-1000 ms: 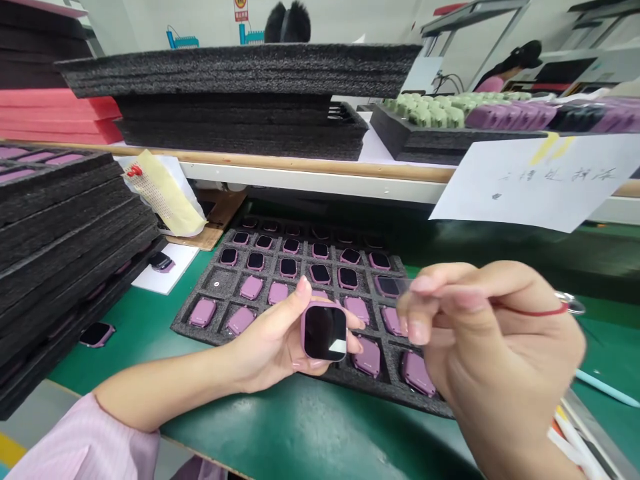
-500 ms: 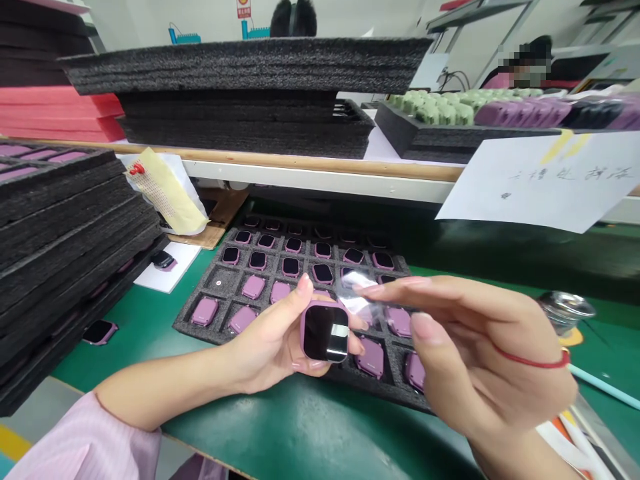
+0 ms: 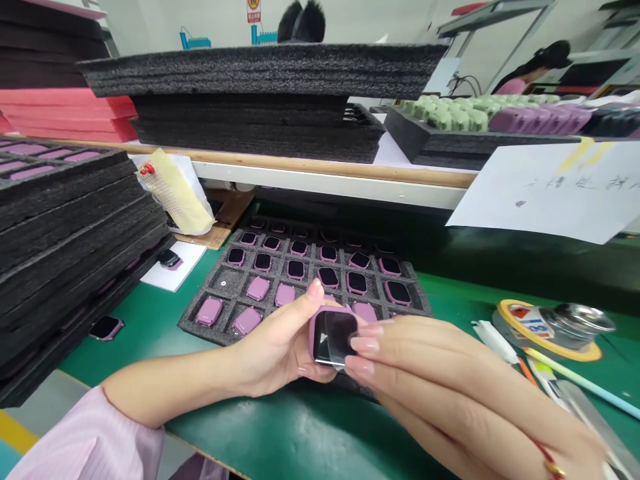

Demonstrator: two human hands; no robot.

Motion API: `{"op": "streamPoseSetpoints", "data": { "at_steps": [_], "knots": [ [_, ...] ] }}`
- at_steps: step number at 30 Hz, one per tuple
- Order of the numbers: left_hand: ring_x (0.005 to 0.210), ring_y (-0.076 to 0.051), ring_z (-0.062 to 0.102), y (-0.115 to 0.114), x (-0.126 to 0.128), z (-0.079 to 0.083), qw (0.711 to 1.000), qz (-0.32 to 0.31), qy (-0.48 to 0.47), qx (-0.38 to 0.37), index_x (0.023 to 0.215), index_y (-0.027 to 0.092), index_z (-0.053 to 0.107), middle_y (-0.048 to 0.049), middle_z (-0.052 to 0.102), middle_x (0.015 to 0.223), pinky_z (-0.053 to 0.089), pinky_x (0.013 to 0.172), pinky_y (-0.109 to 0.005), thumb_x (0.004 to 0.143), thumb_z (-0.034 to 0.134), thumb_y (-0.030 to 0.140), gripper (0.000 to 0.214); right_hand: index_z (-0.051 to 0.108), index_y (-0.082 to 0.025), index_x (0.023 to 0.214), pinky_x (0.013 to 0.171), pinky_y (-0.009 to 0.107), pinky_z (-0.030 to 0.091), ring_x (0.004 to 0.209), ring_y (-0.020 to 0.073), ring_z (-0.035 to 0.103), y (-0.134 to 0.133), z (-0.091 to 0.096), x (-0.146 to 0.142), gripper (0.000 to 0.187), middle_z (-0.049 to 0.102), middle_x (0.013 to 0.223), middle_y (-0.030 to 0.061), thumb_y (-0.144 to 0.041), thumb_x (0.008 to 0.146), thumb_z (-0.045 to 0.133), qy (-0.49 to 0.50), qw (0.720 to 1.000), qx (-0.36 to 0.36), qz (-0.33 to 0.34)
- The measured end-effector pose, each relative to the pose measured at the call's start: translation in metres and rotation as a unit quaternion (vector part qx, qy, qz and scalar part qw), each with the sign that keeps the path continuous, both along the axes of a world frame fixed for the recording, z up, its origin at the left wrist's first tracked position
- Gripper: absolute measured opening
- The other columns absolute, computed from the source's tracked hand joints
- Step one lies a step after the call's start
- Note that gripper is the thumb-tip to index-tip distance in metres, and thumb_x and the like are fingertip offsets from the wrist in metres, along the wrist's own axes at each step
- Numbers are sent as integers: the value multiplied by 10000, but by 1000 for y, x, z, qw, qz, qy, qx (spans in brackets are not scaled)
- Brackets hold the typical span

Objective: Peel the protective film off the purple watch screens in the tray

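Observation:
My left hand (image 3: pixel 277 347) is closed around the sides of a purple-cased smartwatch (image 3: pixel 319 343), its black screen facing up. At the right side of that screen, my right hand (image 3: pixel 445 380) has its fingertips on a thin clear film (image 3: pixel 341 339) that lies partly over the glass. The right thumb is hidden behind the fingers. Beneath and beyond both hands is a black foam tray (image 3: pixel 225 285) of similar purple watch cases, the far rows screen up and some near ones back up.
Stacked foam trays (image 3: pixel 75 247) rise at the left, near a loose watch (image 3: pixel 106 327). A shelf edge (image 3: pixel 310 177) crosses overhead, with a paper sheet (image 3: pixel 545 190) hanging from it. On the right are a metal-topped jar (image 3: pixel 583 323) and a pale blue stick (image 3: pixel 585 383). One person is in the background.
My right hand has moved left and down, bringing the clear film from the air onto the watch screen. The left hand still holds the watch. The view has shifted slightly.

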State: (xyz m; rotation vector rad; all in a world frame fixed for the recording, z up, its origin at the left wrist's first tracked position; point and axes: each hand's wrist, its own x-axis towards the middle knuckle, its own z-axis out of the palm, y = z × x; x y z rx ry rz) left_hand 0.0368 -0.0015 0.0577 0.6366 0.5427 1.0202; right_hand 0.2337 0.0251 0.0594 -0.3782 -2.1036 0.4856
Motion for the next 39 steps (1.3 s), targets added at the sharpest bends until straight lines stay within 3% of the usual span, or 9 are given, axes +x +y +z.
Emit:
{"op": "streamPoseSetpoints", "data": {
  "at_steps": [4, 9, 13, 20, 29, 33, 35, 36, 39],
  "knots": [
    [505, -50, 377, -1, 1, 1, 1000, 6, 14, 4, 843, 112, 619, 3, 493, 708, 263, 417, -137, 808, 745, 649, 552, 659, -319, 1313, 993, 334, 588, 1013, 187, 716, 3, -3, -8, 391, 732, 1181, -5, -242, 1134, 320, 8, 999, 19, 38],
    [491, -45, 315, -2, 2, -2, 998, 52, 34, 7, 806, 143, 555, 37, 442, 666, 258, 425, -142, 825, 745, 629, 521, 645, -270, 1235, 817, 409, 574, 897, 239, 675, 12, -1, -18, 245, 731, 1043, 35, -195, 1002, 661, -40, 994, 101, -8],
    [506, -58, 360, -2, 3, -9, 993, 56, 89, 55, 826, 150, 562, 10, 501, 701, 236, 419, -153, 848, 708, 660, 530, 509, -221, 1416, 702, 351, 549, 793, 204, 600, 15, -4, -26, 459, 625, 915, 43, -376, 1012, 661, -65, 998, 17, -6],
    [443, -40, 292, 0, 0, -12, 998, 48, 41, -6, 915, 151, 618, 37, 452, 622, 278, 443, -149, 920, 599, 667, 516, 553, -352, 1316, 908, 254, 537, 1023, 161, 625, 21, -7, -23, 512, 645, 1178, -29, -149, 879, 726, -15, 982, -183, 52],
    [445, -60, 384, 6, -2, -9, 985, 82, 140, 50, 911, 172, 532, 35, 514, 623, 277, 417, -151, 861, 647, 692, 534, 598, -292, 1278, 926, 288, 558, 1021, 180, 631, 27, -7, -27, 436, 655, 1162, 9, -191, 887, 762, -28, 994, -105, 19],
    [528, -106, 507, 23, -33, -9, 883, 152, 401, 192, 885, 191, 526, 20, 557, 681, 371, 483, -195, 912, 573, 641, 453, 538, -262, 1403, 971, 358, 560, 1065, 221, 656, 39, 2, -10, 559, 664, 1215, 54, -364, 909, 779, -51, 995, -74, -30],
    [663, -137, 584, 31, -64, -11, 736, 239, 589, 233, 954, 199, 565, -6, 625, 810, 433, 598, -223, 937, 516, 624, 427, 534, -277, 1423, 976, 377, 554, 1021, 226, 680, 50, 6, 7, 553, 696, 1137, 41, -395, 928, 751, -8, 993, -62, -102],
    [714, -153, 597, 34, -83, -14, 700, 260, 625, 228, 1019, 205, 584, -8, 639, 842, 438, 651, -238, 931, 542, 601, 408, 554, -280, 1404, 973, 391, 553, 991, 231, 690, 58, 6, 17, 513, 709, 1080, 33, -398, 937, 729, 14, 988, -49, -148],
    [643, -182, 560, 34, -134, -28, 637, 266, 698, 192, 1140, 215, 605, 23, 599, 700, 373, 633, -263, 933, 550, 511, 365, 602, -244, 1332, 935, 422, 572, 932, 245, 711, 87, -5, 42, 399, 729, 1016, 40, -419, 974, 612, -69, 969, -48, -231]
  ]
}}
